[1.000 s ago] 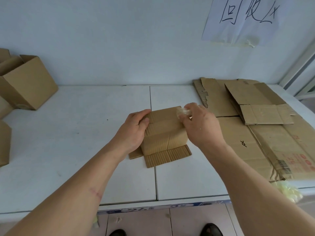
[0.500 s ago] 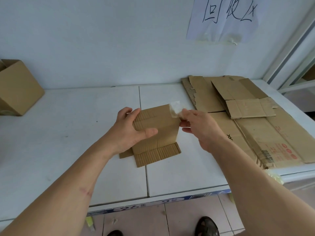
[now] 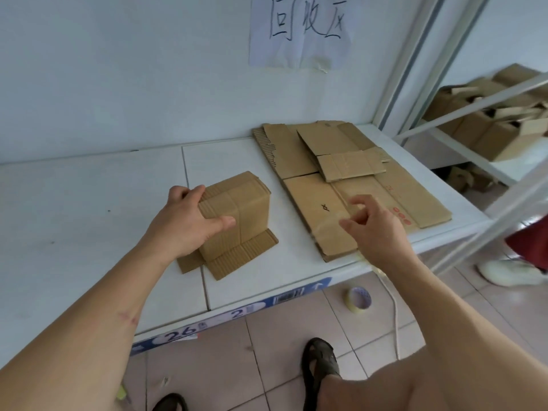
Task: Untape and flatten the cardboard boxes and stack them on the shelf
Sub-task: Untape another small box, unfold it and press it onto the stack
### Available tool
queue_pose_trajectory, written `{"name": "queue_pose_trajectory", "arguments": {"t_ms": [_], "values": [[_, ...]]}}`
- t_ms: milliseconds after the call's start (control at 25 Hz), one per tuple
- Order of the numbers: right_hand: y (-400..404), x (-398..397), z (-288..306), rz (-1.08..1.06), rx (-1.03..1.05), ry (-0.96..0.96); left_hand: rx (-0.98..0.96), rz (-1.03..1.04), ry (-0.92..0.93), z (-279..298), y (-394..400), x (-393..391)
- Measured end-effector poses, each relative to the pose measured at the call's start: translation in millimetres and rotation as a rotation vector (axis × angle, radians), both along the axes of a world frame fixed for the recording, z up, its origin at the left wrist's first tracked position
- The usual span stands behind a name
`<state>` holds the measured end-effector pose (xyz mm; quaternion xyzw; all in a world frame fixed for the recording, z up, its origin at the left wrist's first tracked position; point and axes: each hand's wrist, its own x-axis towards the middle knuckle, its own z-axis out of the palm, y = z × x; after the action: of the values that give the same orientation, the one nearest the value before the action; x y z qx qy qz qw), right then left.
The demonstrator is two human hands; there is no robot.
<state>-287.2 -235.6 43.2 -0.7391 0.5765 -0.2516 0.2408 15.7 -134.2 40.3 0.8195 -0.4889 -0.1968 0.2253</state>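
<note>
A small brown cardboard box [image 3: 246, 209] stands on the white shelf top [image 3: 89, 203], its bottom flaps splayed flat under it. My left hand [image 3: 184, 229] grips its upper left corner, thumb on the near face. My right hand [image 3: 376, 232] hovers to the right, above the near end of a stack of flattened cardboard [image 3: 370, 179]. Its fingers are curled, with a pale blur between them that looks like a peeled strip of clear tape [image 3: 355, 208].
A roll of clear tape [image 3: 358, 300] and a white cable [image 3: 396, 315] lie on the tiled floor below the shelf edge. Another shelf at the right holds several opened boxes [image 3: 489, 134]. A paper sign [image 3: 299, 28] hangs on the wall. Someone's white shoe [image 3: 510, 272] shows at far right.
My right hand pulled the tape strip off the box's top corner and swung right over the flattened stack. The left hand shifted its grip on the box. The view turned right.
</note>
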Motion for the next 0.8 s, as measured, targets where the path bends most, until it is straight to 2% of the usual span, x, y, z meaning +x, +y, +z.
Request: {"name": "queue_pose_trajectory", "arguments": {"t_ms": [160,320,360,440,520,560,640,800], "values": [[13,-53,-32,-0.019,-0.237,0.27,-0.003,0.014,-0.031,2,0,-27],[21,-71,-55,0.275,-0.345,0.46,-0.001,0.033,-0.07,6,0,-41],[19,-77,-57,0.293,-0.342,0.491,0.0,0.04,-0.075,6,0,-42],[14,-94,-54,0.1,-0.294,0.477,-0.003,0.067,-0.072,8,0,-40],[10,-107,-48,-0.152,-0.276,0.367,-0.019,0.094,-0.074,10,-2,-36],[9,-108,-47,-0.21,-0.291,0.345,-0.023,0.098,-0.079,10,-2,-36],[7,-99,-52,-0.203,-0.303,0.367,-0.019,0.092,-0.094,11,-4,-39],[13,-66,-78,-0.059,-0.281,0.403,0.008,0.085,-0.136,9,-5,-46]]}}
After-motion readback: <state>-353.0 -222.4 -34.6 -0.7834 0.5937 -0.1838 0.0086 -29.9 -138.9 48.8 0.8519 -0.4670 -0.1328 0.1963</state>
